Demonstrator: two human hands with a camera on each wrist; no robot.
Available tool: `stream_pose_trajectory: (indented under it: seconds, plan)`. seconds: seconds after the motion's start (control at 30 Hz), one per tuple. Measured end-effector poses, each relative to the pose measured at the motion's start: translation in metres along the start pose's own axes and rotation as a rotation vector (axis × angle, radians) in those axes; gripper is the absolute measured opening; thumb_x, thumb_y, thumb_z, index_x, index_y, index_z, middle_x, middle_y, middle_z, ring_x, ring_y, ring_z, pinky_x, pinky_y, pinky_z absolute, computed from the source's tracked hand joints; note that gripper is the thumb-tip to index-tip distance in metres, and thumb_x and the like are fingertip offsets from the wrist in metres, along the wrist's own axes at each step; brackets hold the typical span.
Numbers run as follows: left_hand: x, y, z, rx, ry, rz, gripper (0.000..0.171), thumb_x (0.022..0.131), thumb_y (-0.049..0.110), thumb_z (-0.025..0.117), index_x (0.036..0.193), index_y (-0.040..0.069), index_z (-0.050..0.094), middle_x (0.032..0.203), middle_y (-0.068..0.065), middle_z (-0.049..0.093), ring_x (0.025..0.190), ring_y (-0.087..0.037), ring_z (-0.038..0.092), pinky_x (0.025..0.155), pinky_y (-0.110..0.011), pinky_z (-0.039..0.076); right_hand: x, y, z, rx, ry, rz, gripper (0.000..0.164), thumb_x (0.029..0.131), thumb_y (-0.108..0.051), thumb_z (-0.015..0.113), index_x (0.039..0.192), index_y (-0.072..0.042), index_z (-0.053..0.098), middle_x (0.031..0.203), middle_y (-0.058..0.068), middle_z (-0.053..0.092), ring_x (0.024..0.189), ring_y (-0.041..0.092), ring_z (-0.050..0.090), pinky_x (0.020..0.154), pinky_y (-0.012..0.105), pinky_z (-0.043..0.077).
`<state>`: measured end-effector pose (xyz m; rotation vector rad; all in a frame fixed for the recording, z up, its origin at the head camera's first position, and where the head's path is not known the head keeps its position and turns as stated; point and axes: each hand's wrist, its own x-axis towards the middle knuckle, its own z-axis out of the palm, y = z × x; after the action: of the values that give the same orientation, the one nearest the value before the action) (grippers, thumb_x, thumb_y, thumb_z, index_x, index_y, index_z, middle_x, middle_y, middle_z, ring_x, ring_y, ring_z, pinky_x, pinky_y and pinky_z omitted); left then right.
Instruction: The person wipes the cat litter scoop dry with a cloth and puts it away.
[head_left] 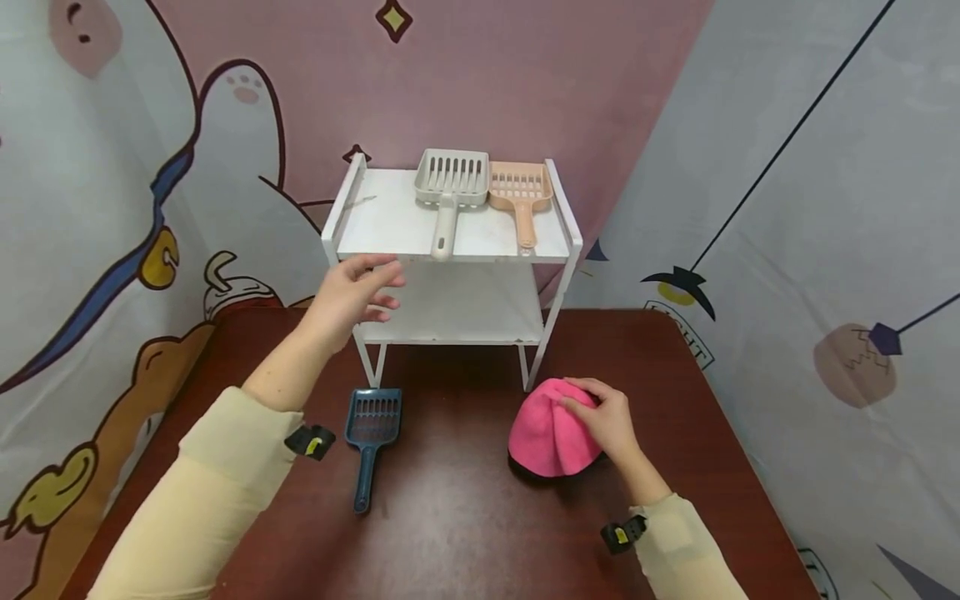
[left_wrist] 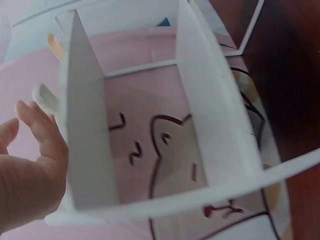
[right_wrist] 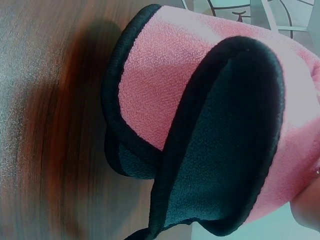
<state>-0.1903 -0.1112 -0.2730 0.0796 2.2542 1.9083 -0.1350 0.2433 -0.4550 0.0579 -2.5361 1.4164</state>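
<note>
Pinched from above by my right hand (head_left: 609,421) is a pink cloth (head_left: 543,433) with black edging, bunched up and hanging over the table. In the right wrist view the cloth (right_wrist: 165,60) shows a dark grey underside; only a bit of the hand (right_wrist: 307,205) appears there. My left hand (head_left: 348,293), holding nothing, is raised by the front left of a white shelf (head_left: 378,218), fingers loosely bent and apart. Near it, a pale grey litter scoop (head_left: 445,223) lies on the top tier, its handle (left_wrist: 46,97) poking past the edge in the left wrist view.
A peach litter scoop (head_left: 523,208) lies right of the grey one, handle toward the front. On the brown table (head_left: 450,517), a dark blue litter scoop (head_left: 366,446) lies below the left forearm. Printed cloth walls (head_left: 525,75) stand behind and at both sides.
</note>
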Motion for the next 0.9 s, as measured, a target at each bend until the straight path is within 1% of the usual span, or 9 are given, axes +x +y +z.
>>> stream_pose_trajectory:
  seconds: [0.13,0.27,0.3,0.37,0.47,0.53,0.63,0.77,0.9]
  plan:
    - [-0.009,-0.018,-0.018,-0.060,-0.020,-0.023,0.057,0.094,0.038,0.052,0.138,0.004,0.040,0.103,0.003,0.061,0.073,-0.003,0.061,0.066,-0.016,0.052,0.000,-0.002,0.001,-0.017,-0.001,-0.001,0.032,0.077,-0.015,0.077,0.107,-0.007,0.071,0.105,0.011,0.069,0.087,-0.005,0.054,0.071,0.011,0.045]
    - [-0.015,-0.042,-0.031,-0.136,-0.064,-0.055,0.055,0.094,0.035,0.054,0.136,0.002,0.040,0.093,0.011,0.064,0.072,-0.002,0.062,0.067,-0.017,0.052,0.000,-0.004,0.000,-0.015,0.002,0.014,0.031,0.077,-0.015,0.077,0.107,-0.008,0.071,0.105,0.012,0.069,0.088,-0.001,0.056,0.072,0.011,0.045]
    - [-0.016,-0.050,-0.034,-0.149,-0.078,-0.066,0.056,0.094,0.035,0.054,0.136,0.001,0.039,0.092,0.011,0.064,0.072,-0.002,0.062,0.067,-0.017,0.052,-0.001,-0.004,0.000,-0.015,0.000,0.018,0.031,0.077,-0.016,0.077,0.107,-0.007,0.071,0.105,0.012,0.069,0.089,0.001,0.057,0.072,0.012,0.046]
    - [-0.017,-0.067,-0.038,-0.151,-0.103,-0.090,0.057,0.095,0.034,0.053,0.136,-0.002,0.036,0.091,0.012,0.064,0.072,-0.002,0.062,0.067,-0.017,0.053,-0.001,-0.003,0.000,-0.013,-0.003,0.026,0.032,0.077,-0.017,0.077,0.107,-0.008,0.071,0.105,0.012,0.069,0.089,0.001,0.057,0.073,0.012,0.045]
    - [-0.021,-0.097,-0.043,-0.125,-0.131,-0.136,0.060,0.096,0.033,0.052,0.137,-0.006,0.033,0.092,0.012,0.063,0.075,-0.002,0.062,0.069,-0.018,0.053,-0.001,-0.002,0.001,-0.015,-0.011,0.035,0.032,0.078,-0.019,0.077,0.108,-0.008,0.071,0.106,0.011,0.069,0.089,0.001,0.056,0.074,0.012,0.045]
    - [-0.025,-0.116,-0.046,-0.097,-0.143,-0.172,0.062,0.096,0.034,0.052,0.138,-0.007,0.032,0.092,0.012,0.062,0.077,-0.003,0.062,0.070,-0.018,0.053,-0.001,-0.001,0.002,-0.017,-0.009,0.029,0.032,0.077,-0.018,0.077,0.107,-0.009,0.071,0.105,0.011,0.069,0.087,-0.003,0.055,0.073,0.012,0.045]
    - [-0.031,-0.144,-0.050,-0.081,-0.142,-0.227,0.062,0.095,0.035,0.052,0.138,-0.006,0.033,0.094,0.010,0.061,0.080,-0.004,0.062,0.073,-0.020,0.054,-0.001,-0.001,0.004,-0.015,-0.005,0.015,0.032,0.077,-0.017,0.077,0.107,-0.008,0.071,0.104,0.011,0.070,0.086,-0.003,0.055,0.073,0.012,0.045]
    - [-0.038,-0.177,-0.055,-0.066,-0.129,-0.277,0.062,0.095,0.034,0.053,0.137,-0.007,0.034,0.100,0.004,0.063,0.085,-0.008,0.063,0.075,-0.024,0.055,0.000,-0.002,0.006,-0.021,-0.002,0.007,0.031,0.076,-0.015,0.078,0.106,-0.008,0.071,0.104,0.011,0.070,0.087,-0.004,0.055,0.073,0.010,0.044]
    - [-0.046,-0.208,-0.056,-0.069,-0.142,-0.310,0.062,0.096,0.030,0.053,0.137,-0.011,0.032,0.114,-0.013,0.063,0.089,-0.013,0.064,0.077,-0.028,0.055,0.000,-0.002,0.007,-0.032,0.002,0.014,0.031,0.076,-0.014,0.078,0.105,-0.007,0.071,0.104,0.012,0.070,0.087,-0.005,0.054,0.073,0.009,0.043]
